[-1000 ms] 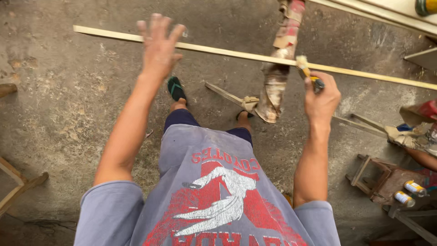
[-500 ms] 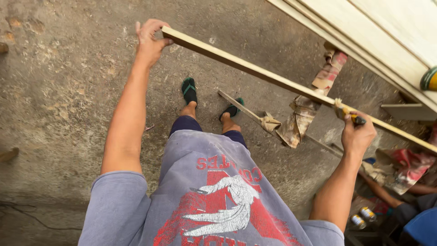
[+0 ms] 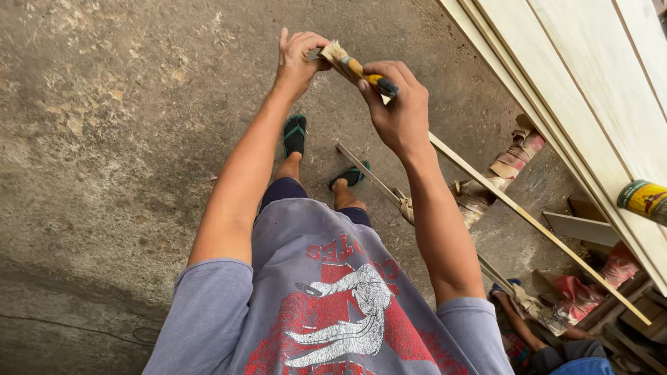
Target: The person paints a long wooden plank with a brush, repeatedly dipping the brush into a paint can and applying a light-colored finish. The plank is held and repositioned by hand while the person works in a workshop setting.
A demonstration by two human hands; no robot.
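Observation:
My left hand (image 3: 297, 57) pinches the near end of a long thin wooden strip (image 3: 528, 219), which runs away to the lower right over the concrete floor. A small paintbrush (image 3: 356, 68) with pale bristles and a yellow-and-black handle is gripped in my right hand (image 3: 397, 107). Its bristles touch the strip's end, right beside my left fingers. Both arms reach out in front of my grey printed shirt, above my feet in green sandals (image 3: 294, 134).
Pale wooden boards (image 3: 583, 83) lean along the upper right. A yellow-green can (image 3: 644, 200) sits at the right edge. A second stick (image 3: 369, 175) with rag wrapping lies on the floor. Another person's leg (image 3: 520, 325) and red rags show at lower right.
I raised the strip's end toward me. My right hand left the strip's far part and brought the brush up to the end held by my left hand.

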